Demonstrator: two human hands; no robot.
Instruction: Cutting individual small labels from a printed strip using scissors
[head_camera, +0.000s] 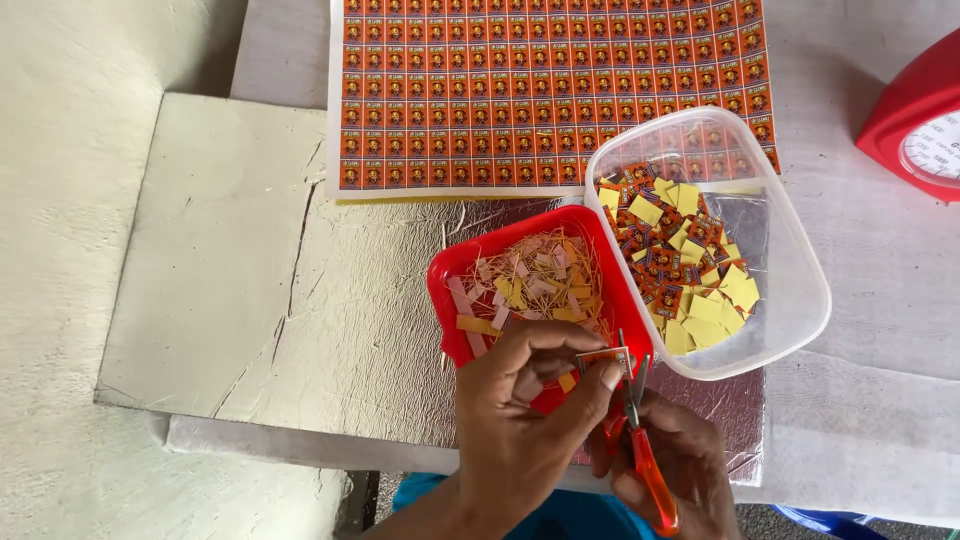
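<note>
The tabletop (860, 260) is covered in pale cloth, with a silvery foil sheet (370, 330) spread under the work. Take the red tray (450, 275) as the landmark. Beyond it, at the far edge, lies a large printed sheet (520, 90) of small orange labels in rows, uncut. Touching the tray's right side, and resting partly on that sheet, is a clear plastic tub (790, 250) holding a heap of cut labels (685, 265), some orange side up, some showing yellow backs. Far to the right of the tray, a red weighing scale (915, 110) shows only in part. The tray itself holds a tangle of thin paper trimmings (530, 280), yellow and pinkish. At its near rim, the left hand (525, 420) pinches a small strip of labels (605, 358) between thumb and fingertips. Just right of it, the right hand (675, 465) is closed around orange-handled scissors (640, 440), whose blades meet the strip's edge.
</note>
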